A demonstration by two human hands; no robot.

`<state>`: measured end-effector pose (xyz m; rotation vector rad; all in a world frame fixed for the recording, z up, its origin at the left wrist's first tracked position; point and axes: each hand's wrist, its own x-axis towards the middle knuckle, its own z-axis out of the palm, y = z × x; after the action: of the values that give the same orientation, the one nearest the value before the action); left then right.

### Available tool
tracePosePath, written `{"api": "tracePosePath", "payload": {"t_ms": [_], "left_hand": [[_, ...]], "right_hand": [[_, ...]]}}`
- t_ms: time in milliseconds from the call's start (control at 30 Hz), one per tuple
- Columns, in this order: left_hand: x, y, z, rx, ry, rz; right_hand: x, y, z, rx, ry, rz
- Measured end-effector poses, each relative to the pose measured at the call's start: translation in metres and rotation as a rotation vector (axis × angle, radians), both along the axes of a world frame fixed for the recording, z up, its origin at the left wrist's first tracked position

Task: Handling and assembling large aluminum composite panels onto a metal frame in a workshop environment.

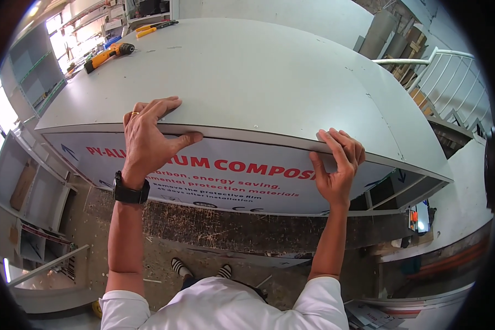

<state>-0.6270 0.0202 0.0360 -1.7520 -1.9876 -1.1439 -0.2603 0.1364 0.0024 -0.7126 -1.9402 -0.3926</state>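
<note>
A large box-like cabinet [220, 71] with a smooth pale grey top lies in front of me. Along its near side runs a metal frame edge, and below that edge sits a white composite panel [225, 190] printed with red and blue lettering. My left hand [149, 132], with a ring and a black wristwatch [131, 190], grips the edge, fingers bent over the top and thumb along the front. Farther right, my right hand [340, 165] grips the same edge, fingertips on top and thumb against the front face.
An orange cordless drill [109, 56] and yellow-handled pliers [146, 32] lie at the top's far left. Under the cabinet is a worn dark workbench [203, 226]. At the right stands a white railing [445, 71]; shelving units [30, 176] line the left.
</note>
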Motion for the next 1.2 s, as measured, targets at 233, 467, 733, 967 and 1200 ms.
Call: {"api": "tracePosePath", "payload": {"t_ms": [233, 467, 733, 967, 1200], "left_hand": [[-0.004, 0.002, 0.002, -0.08, -0.018, 0.015], [-0.011, 0.005, 0.0, -0.108, -0.039, -0.031], [-0.015, 0.006, 0.0, -0.121, -0.045, -0.052], [-0.007, 0.005, 0.002, -0.141, -0.034, -0.015], [-0.01, 0.006, -0.005, -0.079, 0.015, -0.006]], "right_hand": [[0.002, -0.008, 0.006, -0.056, -0.025, -0.001], [0.004, -0.014, 0.012, -0.095, -0.047, 0.072], [0.007, -0.011, 0.008, -0.08, -0.058, 0.036], [0.013, -0.006, 0.004, -0.072, -0.061, 0.009], [0.02, -0.005, 0.008, -0.107, -0.057, 0.029]]}}
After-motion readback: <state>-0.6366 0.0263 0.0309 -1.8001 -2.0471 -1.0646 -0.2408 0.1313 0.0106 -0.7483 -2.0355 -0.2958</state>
